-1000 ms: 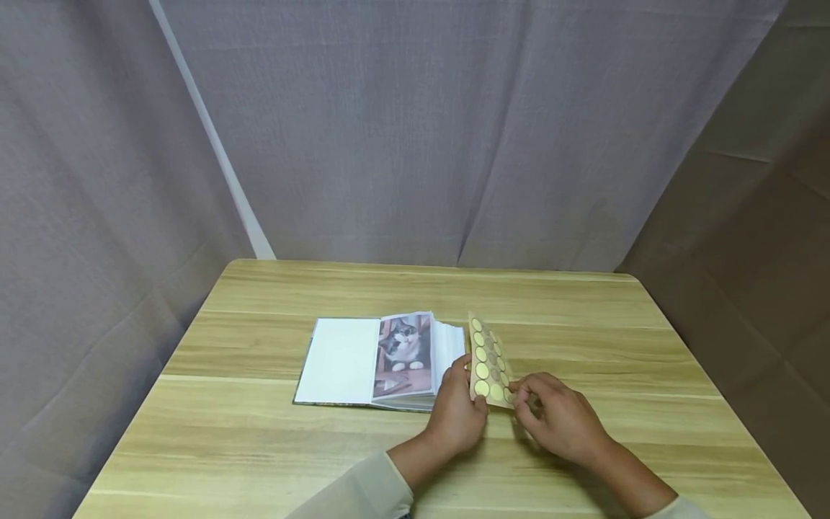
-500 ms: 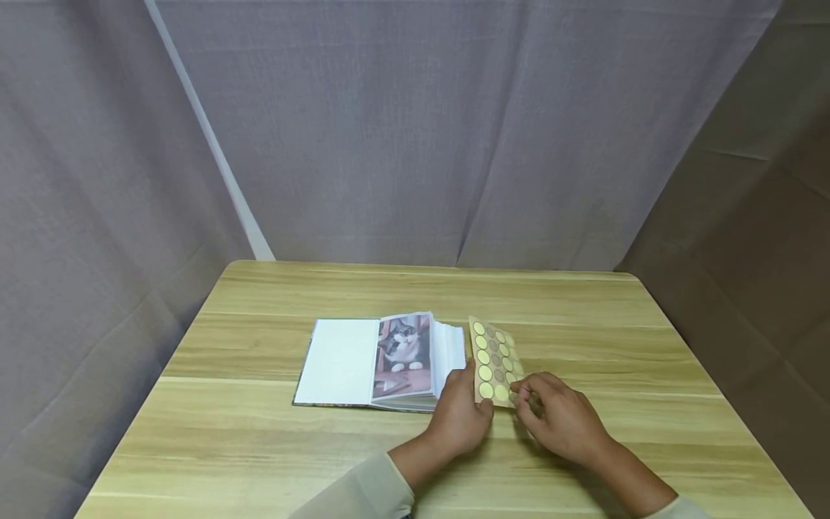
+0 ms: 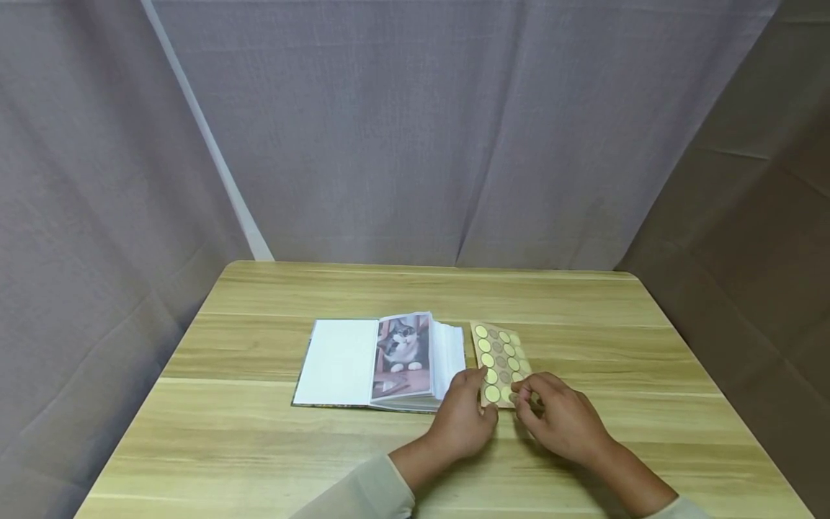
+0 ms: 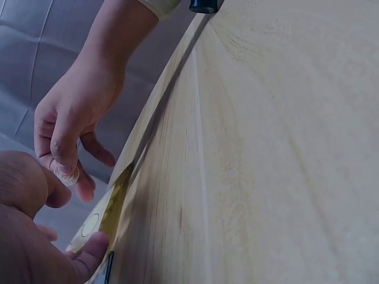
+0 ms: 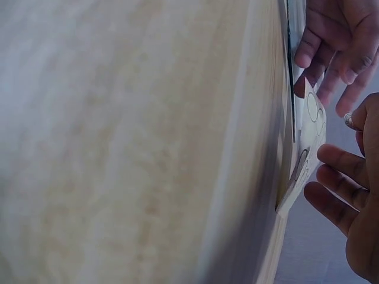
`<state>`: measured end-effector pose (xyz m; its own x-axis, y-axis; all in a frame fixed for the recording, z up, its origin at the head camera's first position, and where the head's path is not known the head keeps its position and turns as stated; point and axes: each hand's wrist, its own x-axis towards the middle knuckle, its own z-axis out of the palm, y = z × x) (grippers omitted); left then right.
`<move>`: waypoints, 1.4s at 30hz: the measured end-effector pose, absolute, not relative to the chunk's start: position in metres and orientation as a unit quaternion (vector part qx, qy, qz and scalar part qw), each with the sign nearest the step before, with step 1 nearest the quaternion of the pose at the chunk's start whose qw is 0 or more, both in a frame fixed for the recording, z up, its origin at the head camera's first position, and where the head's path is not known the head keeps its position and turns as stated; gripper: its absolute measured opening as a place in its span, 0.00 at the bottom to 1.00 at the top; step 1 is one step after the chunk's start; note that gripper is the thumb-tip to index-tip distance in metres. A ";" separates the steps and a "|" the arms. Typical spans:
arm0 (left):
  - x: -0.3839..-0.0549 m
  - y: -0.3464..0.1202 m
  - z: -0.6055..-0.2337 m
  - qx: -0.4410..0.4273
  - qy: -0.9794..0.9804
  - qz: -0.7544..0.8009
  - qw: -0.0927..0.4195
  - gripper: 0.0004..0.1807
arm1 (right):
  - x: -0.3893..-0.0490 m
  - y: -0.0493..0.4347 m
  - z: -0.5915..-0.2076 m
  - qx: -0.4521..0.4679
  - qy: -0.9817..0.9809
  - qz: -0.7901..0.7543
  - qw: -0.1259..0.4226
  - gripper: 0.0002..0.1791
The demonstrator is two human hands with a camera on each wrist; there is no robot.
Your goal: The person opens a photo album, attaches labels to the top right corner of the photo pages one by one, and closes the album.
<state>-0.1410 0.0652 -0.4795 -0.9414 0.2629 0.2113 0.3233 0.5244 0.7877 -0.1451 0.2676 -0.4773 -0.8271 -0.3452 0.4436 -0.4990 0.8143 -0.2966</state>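
A sheet of round gold stickers [image 3: 499, 358] lies low at the album's right side, slightly tilted in the wrist views. Some round places on it show brown instead of gold. My left hand [image 3: 462, 412] is at its near-left corner, thumb and finger touching the edge; the right wrist view shows those fingers loosely spread. My right hand [image 3: 563, 418] hovers over the near-right corner. Between its thumb and index finger it pinches a small round sticker [image 4: 66, 176], its other fingers loosely bent. In the head view that sticker is mostly hidden by the fingers.
An open photo album [image 3: 340, 360] stands left of my hands, a cat photo [image 3: 403, 353] on its top page and a thick stack of white pages beneath. Everything rests on a wooden table [image 3: 259, 461]. Grey curtains [image 3: 363, 130] hang behind and at the sides.
The sticker sheet has gone from steeply tilted to nearly flat, shifting slightly right. My left hand has moved slightly right with loosened fingers. The right hand has stayed almost in place.
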 end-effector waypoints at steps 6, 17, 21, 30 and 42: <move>-0.139 0.064 -0.479 -0.176 -0.872 -0.455 0.043 0.29 | -0.144 0.268 -0.476 0.224 -0.936 0.202 0.183 0.14; -0.134 0.062 -0.475 -0.194 -0.863 -0.465 0.044 0.24 | -0.142 0.268 -0.476 0.236 -0.930 0.209 0.187 0.14; -0.131 0.057 -0.469 -0.217 -0.868 -0.444 0.054 0.23 | -0.143 0.268 -0.477 0.232 -0.932 0.205 0.186 0.13; -0.126 0.038 -0.453 -0.265 -0.871 -0.403 0.096 0.20 | -0.146 0.266 -0.478 0.233 -0.933 0.201 0.186 0.10; -0.120 0.017 -0.441 -0.302 -0.874 -0.349 0.150 0.16 | -0.146 0.266 -0.475 0.227 -0.937 0.195 0.182 0.08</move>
